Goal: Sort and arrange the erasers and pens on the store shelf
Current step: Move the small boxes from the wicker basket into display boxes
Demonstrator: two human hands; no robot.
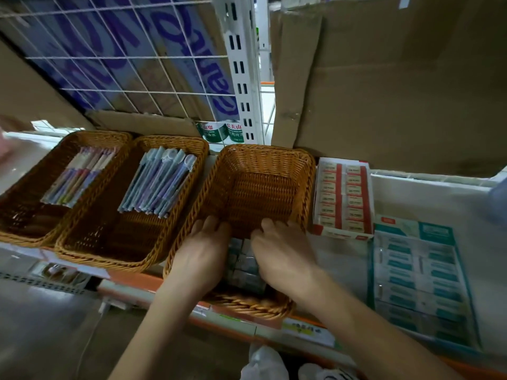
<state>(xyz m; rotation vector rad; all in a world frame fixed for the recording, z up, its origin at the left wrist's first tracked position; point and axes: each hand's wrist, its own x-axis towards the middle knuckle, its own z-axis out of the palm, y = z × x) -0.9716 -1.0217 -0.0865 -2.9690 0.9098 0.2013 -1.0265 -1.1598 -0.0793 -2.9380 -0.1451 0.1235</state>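
Dim, flat indoor light — soft shadow pools in the left basket (24,215). Motion blur softens the left hand (199,259), the right hand (282,259) and the erasers (241,259) between them. Wide-angle bending bows the shelf post (241,64); the left edge smears pink.

Cardboard boxes (397,91), wire grid (123,57), perhaps bottles (219,132)
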